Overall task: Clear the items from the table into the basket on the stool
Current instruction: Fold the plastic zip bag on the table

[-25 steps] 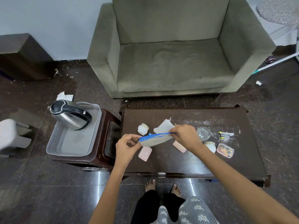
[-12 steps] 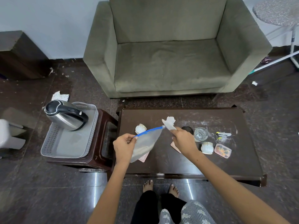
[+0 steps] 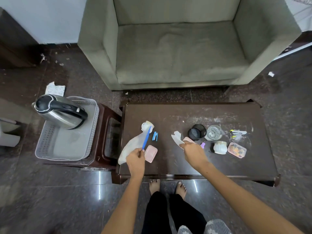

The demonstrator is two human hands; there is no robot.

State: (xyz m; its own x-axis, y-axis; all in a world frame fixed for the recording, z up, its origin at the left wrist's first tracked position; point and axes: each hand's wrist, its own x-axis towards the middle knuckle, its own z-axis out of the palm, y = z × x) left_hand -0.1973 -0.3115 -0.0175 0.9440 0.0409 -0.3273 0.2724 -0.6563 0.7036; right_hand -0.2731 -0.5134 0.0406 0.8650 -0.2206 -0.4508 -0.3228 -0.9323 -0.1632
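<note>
My left hand (image 3: 135, 158) grips a clear zip bag (image 3: 132, 146) by its blue top strip, and the bag hangs over the table's left front. My right hand (image 3: 193, 152) pinches a crumpled white paper (image 3: 176, 138) above the dark table (image 3: 168, 117). On the table lie a pink lidded box (image 3: 150, 153), a white cup (image 3: 147, 125), a blue clip (image 3: 155, 136), a black mesh cup (image 3: 196, 132), a glass (image 3: 214, 132), a white jar (image 3: 220, 147), a pink snack box (image 3: 236, 149) and pens (image 3: 238, 133). The grey basket (image 3: 50, 147) on the stool (image 3: 104, 149) holds a steel kettle (image 3: 59, 111).
A grey-green armchair (image 3: 177, 48) stands just behind the table. My bare feet (image 3: 167, 186) are at the table's front edge. A white object (image 3: 8, 137) sits at the far left on the floor, with paper scraps (image 3: 54, 88) behind the basket.
My hands have pulled apart: the left keeps the zip bag, which now hangs down by the table's left front, and the right holds the white paper further right. The camera has tilted down.
</note>
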